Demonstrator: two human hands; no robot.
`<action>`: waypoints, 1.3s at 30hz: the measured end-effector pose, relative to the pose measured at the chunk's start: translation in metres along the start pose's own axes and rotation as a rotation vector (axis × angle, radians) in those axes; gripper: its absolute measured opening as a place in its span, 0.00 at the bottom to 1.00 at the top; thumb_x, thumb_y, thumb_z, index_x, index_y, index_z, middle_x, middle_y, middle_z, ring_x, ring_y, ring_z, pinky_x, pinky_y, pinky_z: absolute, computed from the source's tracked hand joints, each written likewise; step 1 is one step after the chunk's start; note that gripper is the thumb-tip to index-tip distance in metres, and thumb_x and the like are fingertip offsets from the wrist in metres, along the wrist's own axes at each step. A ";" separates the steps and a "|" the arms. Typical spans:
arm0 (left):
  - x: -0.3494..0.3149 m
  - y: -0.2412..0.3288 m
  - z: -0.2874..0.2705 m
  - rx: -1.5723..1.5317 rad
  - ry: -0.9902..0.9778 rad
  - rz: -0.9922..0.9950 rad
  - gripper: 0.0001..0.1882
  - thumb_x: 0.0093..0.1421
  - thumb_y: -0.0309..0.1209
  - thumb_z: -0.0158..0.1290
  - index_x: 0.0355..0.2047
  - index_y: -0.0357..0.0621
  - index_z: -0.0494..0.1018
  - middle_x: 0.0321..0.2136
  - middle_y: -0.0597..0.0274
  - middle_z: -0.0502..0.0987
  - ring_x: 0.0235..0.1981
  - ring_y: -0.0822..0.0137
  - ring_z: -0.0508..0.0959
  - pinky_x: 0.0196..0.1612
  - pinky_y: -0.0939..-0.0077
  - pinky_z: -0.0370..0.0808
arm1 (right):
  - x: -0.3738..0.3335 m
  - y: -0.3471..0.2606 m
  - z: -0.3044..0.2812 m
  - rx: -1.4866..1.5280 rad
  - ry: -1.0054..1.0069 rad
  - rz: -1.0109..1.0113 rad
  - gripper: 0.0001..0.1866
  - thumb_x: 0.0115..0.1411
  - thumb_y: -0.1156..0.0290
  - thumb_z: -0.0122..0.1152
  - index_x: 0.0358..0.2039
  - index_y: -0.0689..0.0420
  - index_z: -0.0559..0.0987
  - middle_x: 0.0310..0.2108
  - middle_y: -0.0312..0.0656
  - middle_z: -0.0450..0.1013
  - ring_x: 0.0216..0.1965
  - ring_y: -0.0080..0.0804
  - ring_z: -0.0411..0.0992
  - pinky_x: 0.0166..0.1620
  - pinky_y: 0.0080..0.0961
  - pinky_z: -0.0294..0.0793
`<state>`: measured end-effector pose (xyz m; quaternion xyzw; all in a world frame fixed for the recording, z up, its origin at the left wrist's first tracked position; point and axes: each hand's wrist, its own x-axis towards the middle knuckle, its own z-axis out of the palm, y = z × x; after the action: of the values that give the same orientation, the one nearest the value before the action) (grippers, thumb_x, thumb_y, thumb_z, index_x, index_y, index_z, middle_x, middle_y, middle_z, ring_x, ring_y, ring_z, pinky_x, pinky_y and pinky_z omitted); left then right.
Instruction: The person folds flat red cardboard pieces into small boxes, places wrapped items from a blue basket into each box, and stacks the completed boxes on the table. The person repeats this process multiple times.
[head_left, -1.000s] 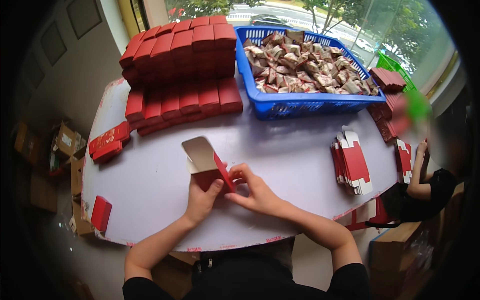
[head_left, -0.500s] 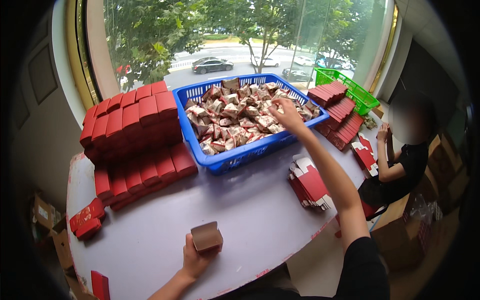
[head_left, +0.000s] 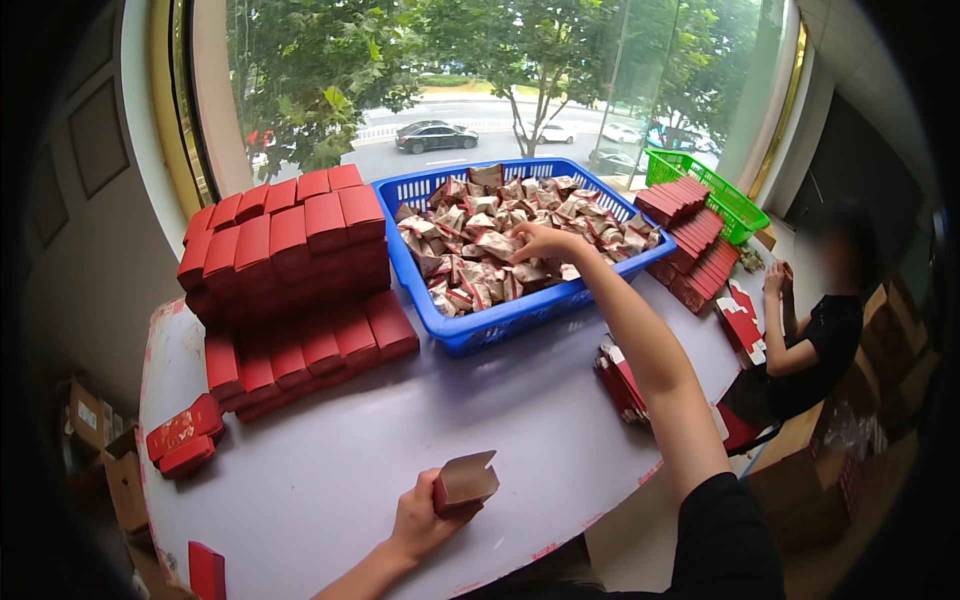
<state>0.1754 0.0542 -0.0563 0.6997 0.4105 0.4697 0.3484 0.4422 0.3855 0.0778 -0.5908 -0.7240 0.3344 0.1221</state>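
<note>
Left hand (head_left: 425, 515) closed around small open red box (head_left: 465, 482) on table (head_left: 330, 470); right hand (head_left: 540, 243) fingers curled on packets (head_left: 470, 250) in blue basket (head_left: 500, 325).

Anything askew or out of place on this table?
Mostly tidy. Two red boxes lie apart at the left table edge, away from the stacked red boxes. The flat cartons at the right edge lean unevenly. Nothing spilled or damaged.

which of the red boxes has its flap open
The small red box held in the left hand at the near table edge: its flap stands up, showing the brown inside. The stacked red boxes are all shut.
</note>
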 end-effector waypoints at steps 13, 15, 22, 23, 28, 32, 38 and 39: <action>0.003 0.002 -0.002 0.003 -0.031 -0.007 0.28 0.46 0.37 0.62 0.43 0.42 0.61 0.30 0.52 0.76 0.28 0.53 0.78 0.30 0.68 0.76 | -0.003 -0.035 0.038 -0.041 0.049 -0.296 0.24 0.48 0.64 0.60 0.45 0.58 0.71 0.37 0.45 0.73 0.36 0.29 0.72 0.36 0.23 0.71; 0.002 0.004 -0.004 0.031 -0.024 -0.016 0.28 0.46 0.37 0.62 0.42 0.42 0.61 0.29 0.51 0.75 0.28 0.52 0.78 0.30 0.68 0.76 | -0.014 -0.035 0.029 -0.224 -0.023 -0.247 0.29 0.47 0.58 0.63 0.47 0.59 0.68 0.37 0.45 0.72 0.35 0.29 0.71 0.35 0.23 0.72; 0.003 0.001 -0.003 0.027 -0.022 0.014 0.27 0.47 0.37 0.62 0.42 0.42 0.61 0.29 0.49 0.75 0.27 0.51 0.77 0.28 0.67 0.75 | -0.024 -0.040 0.018 -0.320 -0.180 0.004 0.21 0.46 0.63 0.63 0.40 0.58 0.74 0.33 0.42 0.73 0.34 0.33 0.72 0.33 0.33 0.77; 0.004 0.002 -0.003 0.032 -0.023 0.019 0.27 0.47 0.37 0.62 0.42 0.42 0.61 0.29 0.49 0.75 0.26 0.50 0.77 0.28 0.67 0.75 | -0.024 -0.036 0.018 -0.297 -0.137 -0.031 0.16 0.45 0.63 0.64 0.34 0.58 0.77 0.28 0.41 0.73 0.31 0.31 0.72 0.33 0.31 0.75; 0.007 0.003 -0.002 0.044 -0.005 0.050 0.28 0.47 0.36 0.62 0.42 0.42 0.59 0.28 0.48 0.75 0.26 0.49 0.77 0.28 0.66 0.75 | -0.021 -0.030 0.016 -0.378 0.158 -0.172 0.12 0.45 0.64 0.60 0.29 0.56 0.77 0.27 0.42 0.75 0.31 0.34 0.73 0.35 0.30 0.72; 0.011 0.014 -0.008 0.008 0.299 -0.047 0.26 0.47 0.31 0.62 0.39 0.43 0.56 0.29 0.51 0.76 0.29 0.54 0.79 0.30 0.67 0.76 | -0.042 -0.050 0.020 -0.219 0.672 -0.456 0.10 0.46 0.67 0.54 0.27 0.59 0.75 0.25 0.45 0.74 0.28 0.36 0.73 0.32 0.32 0.70; 0.013 0.014 -0.014 -0.256 0.486 -0.269 0.25 0.52 0.23 0.55 0.44 0.40 0.52 0.41 0.57 0.69 0.42 0.66 0.71 0.43 0.73 0.71 | -0.172 -0.120 0.078 0.294 0.486 -0.596 0.06 0.48 0.75 0.52 0.21 0.63 0.68 0.16 0.39 0.69 0.19 0.21 0.70 0.24 0.18 0.67; 0.015 0.014 -0.015 -0.154 0.487 -0.239 0.25 0.52 0.24 0.56 0.42 0.42 0.51 0.40 0.55 0.69 0.39 0.66 0.73 0.40 0.73 0.72 | -0.191 -0.126 0.091 0.324 0.405 -0.589 0.05 0.48 0.76 0.53 0.21 0.63 0.68 0.16 0.38 0.70 0.19 0.20 0.70 0.24 0.17 0.67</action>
<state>0.1681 0.0631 -0.0334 0.4842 0.5247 0.6095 0.3446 0.3444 0.1654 0.1308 -0.3848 -0.7615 0.2717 0.4452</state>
